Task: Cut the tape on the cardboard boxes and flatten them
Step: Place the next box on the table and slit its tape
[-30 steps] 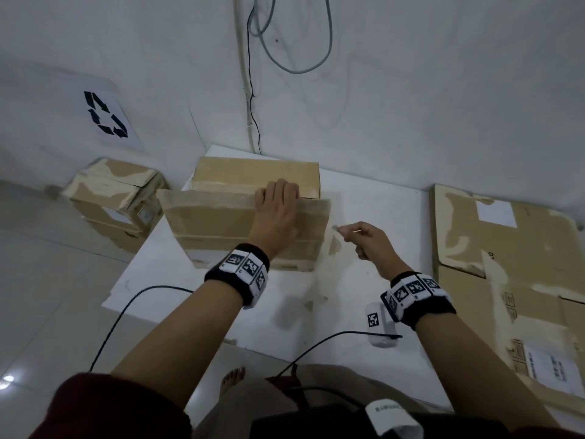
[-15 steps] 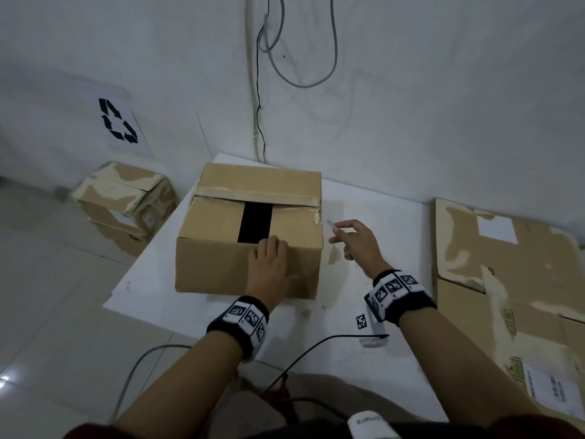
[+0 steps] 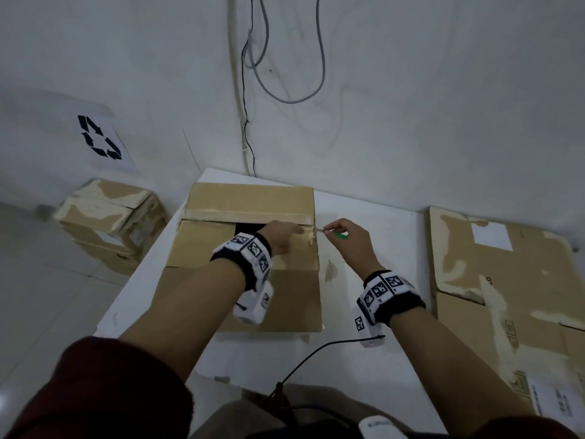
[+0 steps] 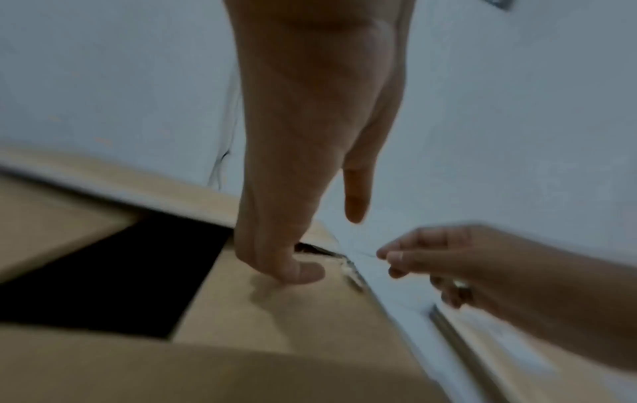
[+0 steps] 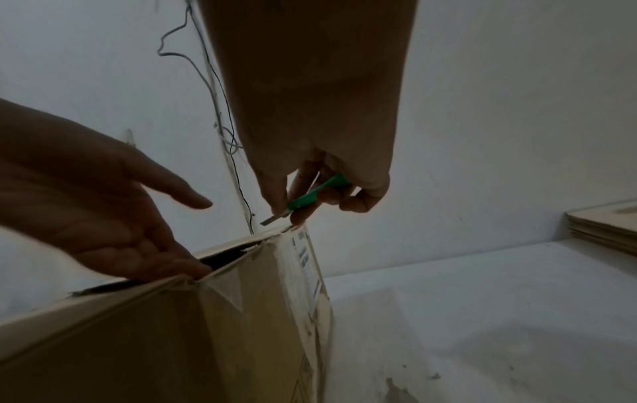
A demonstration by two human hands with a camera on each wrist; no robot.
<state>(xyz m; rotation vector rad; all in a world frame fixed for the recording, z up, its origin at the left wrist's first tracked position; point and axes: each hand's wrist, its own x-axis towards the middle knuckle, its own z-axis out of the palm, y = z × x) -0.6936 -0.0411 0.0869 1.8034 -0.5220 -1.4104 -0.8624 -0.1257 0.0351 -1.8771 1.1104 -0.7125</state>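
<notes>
A brown cardboard box (image 3: 205, 248) stands on the white table (image 3: 380, 236), its top flaps parted along a seam with a dark gap (image 4: 131, 272). My left hand (image 3: 281, 239) lies on the top near the right end of the seam, fingers straight, with the thumb (image 4: 303, 272) pressing the near flap. My right hand (image 3: 351, 242) pinches a small green cutter (image 5: 317, 193). Its short blade (image 5: 272, 219) sits just above the box's top right corner, where the torn tape (image 5: 275, 240) ends. In the left wrist view the right hand (image 4: 448, 264) hovers beside that corner.
A second taped box (image 3: 107, 217) sits on the floor at the left, under a recycling sign (image 3: 99, 137). A stack of flattened cardboard (image 3: 506, 296) lies at the right. Cables (image 3: 253, 90) hang down the wall behind the table. A black cable (image 3: 316, 353) crosses the table's near edge.
The box's near flap went down. My left hand moved from the near face up to the top seam's right end. My right hand brought the cutter to the top right corner.
</notes>
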